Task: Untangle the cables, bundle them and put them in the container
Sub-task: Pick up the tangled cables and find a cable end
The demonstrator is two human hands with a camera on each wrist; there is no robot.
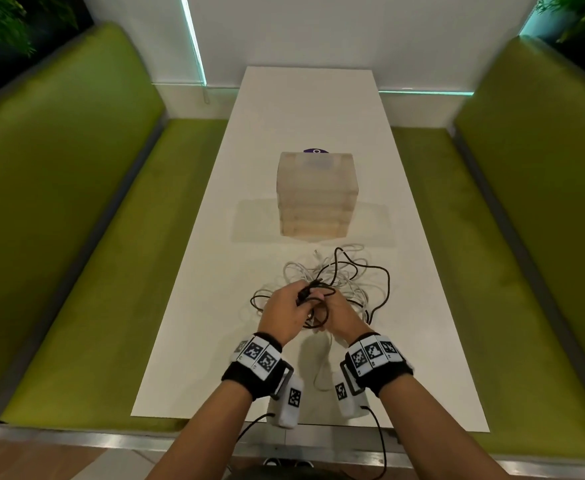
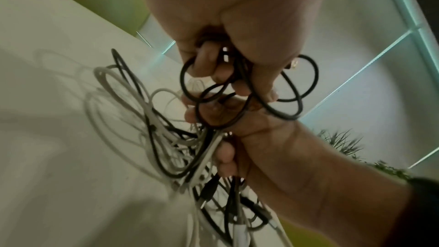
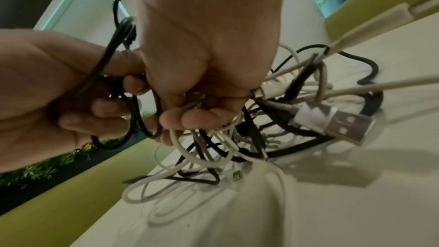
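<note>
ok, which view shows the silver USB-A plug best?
Right wrist: the USB-A plug sits large and sharp, its metal shell and white cable visible, hanging beside the right hand. In the head and left wrist views, I can't pick it out of the tangle.

no readable txt, only coded squares on wristbands (image 1: 261,355)

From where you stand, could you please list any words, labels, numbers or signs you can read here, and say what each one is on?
No readable words or numbers anywhere.
Wristbands: black-and-white square code patterns, no letters.
Container: a pale label patch on top, too blurred to read.
Purple disc behind the container: a small white mark, too small to make out.
USB plug: bare metal, no print visible.
</note>
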